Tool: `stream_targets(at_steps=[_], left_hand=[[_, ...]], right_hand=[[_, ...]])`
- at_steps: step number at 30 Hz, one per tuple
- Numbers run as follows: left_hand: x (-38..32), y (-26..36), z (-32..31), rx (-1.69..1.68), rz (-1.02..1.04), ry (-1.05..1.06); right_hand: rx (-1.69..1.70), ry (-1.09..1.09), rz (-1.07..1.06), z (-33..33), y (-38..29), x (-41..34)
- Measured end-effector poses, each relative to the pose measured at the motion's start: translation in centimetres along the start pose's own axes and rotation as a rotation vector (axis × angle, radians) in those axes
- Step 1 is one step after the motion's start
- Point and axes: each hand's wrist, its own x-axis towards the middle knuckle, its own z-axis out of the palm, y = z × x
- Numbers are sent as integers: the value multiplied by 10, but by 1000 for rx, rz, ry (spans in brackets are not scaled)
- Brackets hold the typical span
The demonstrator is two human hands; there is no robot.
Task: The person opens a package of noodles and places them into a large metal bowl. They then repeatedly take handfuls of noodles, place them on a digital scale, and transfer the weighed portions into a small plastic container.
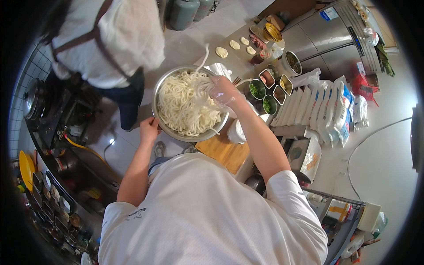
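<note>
A large metal basin [157, 114] full of thick white noodles [185, 109] is in front of my body. My left hand [149, 130] is bare and pinches the basin's rim on the left side. On the other side, my right hand [226, 91] wears a clear plastic glove and grips a blurred bunch of noodles at the basin's right edge. Its fingertips are partly hidden among the strands. One long strand rises past the far rim. Below the basin on the right lies a wooden cutting board [225, 145].
On the counter [237, 61] are several flattened dough pieces [221, 52], bowls of chopped greens [256, 88] and small containers of toppings [267, 78]. White packages [328, 109] stand in a row at right. A person in an apron [129, 39] stands near the stove [46, 112] at left.
</note>
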Motion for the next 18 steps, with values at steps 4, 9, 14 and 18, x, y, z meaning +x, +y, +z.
stream_targets(at_steps=[4, 9, 14, 18], left_hand=[[-1, 2, -1, -27, -35, 4], [0, 2, -1, -22, -32, 1], [1, 1, -2, -15, -52, -2], [-1, 2, -4, 13, -23, -6]], right_hand=[[580, 102, 22, 18, 13, 7], [508, -61, -244, 54, 33, -23], [-520, 0, 139, 106, 56, -83], [-783, -67, 76, 132, 77, -58]])
